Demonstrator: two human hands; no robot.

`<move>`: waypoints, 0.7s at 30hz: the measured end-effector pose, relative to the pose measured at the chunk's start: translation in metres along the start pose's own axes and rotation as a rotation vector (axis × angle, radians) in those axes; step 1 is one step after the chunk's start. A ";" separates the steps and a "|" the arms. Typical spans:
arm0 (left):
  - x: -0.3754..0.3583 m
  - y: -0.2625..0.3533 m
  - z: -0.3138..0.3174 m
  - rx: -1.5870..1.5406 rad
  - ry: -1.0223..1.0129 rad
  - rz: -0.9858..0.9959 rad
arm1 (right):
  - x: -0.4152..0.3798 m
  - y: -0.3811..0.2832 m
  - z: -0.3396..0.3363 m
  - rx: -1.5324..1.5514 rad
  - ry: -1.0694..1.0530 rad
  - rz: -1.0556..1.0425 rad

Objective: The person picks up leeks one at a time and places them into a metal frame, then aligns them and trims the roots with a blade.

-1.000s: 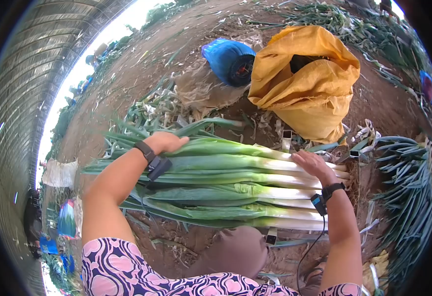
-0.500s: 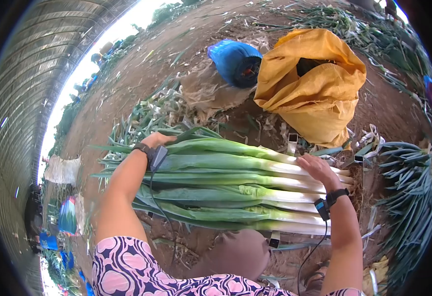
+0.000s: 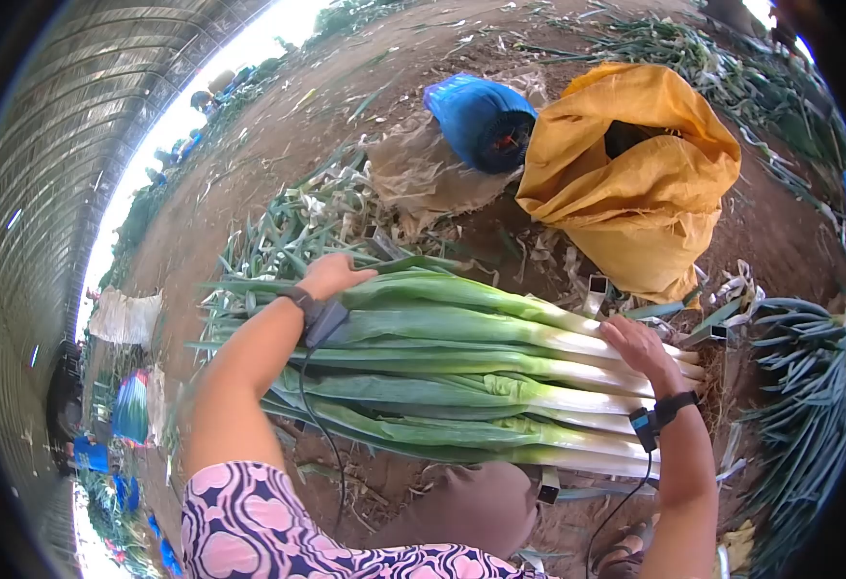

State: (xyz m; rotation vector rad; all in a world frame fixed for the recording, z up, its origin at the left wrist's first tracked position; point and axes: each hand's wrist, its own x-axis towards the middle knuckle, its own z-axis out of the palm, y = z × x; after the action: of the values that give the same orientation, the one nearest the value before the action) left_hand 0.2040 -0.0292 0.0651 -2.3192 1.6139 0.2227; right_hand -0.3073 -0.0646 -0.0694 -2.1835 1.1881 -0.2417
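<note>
A thick bundle of long leeks (image 3: 461, 372) lies across the soil in front of me, green leaves to the left and white stalks to the right. My left hand (image 3: 331, 275) rests on the far side of the green leafy end. My right hand (image 3: 640, 347) presses flat on the white stalk end. Both wrists wear black bands with a small device. My knee in brown cloth (image 3: 461, 507) sits just below the bundle.
A yellow sack (image 3: 635, 183) stands open behind the bundle, with a blue bag (image 3: 481, 116) to its left. Cut leek leaves (image 3: 297, 222) litter the soil at the back left. More green leaves (image 3: 799, 386) are piled at the right.
The view has shifted slightly. My left hand stays on the far leafy end, and my right hand has slid a little toward the stalk tips.
</note>
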 end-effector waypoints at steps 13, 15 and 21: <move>0.034 -0.061 0.052 -0.909 0.515 -0.473 | -0.002 -0.010 -0.003 0.095 0.020 0.153; 0.052 -0.073 0.052 -1.063 0.555 -0.539 | -0.002 -0.006 0.000 0.029 0.045 0.157; 0.026 -0.010 -0.006 -0.218 1.070 0.258 | -0.006 -0.007 0.001 0.020 0.069 0.075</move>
State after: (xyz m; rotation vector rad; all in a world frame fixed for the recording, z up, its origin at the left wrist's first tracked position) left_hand 0.2222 -0.0510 0.0649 -2.5261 2.4272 -1.0068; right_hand -0.3058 -0.0567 -0.0650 -2.1233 1.2974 -0.2975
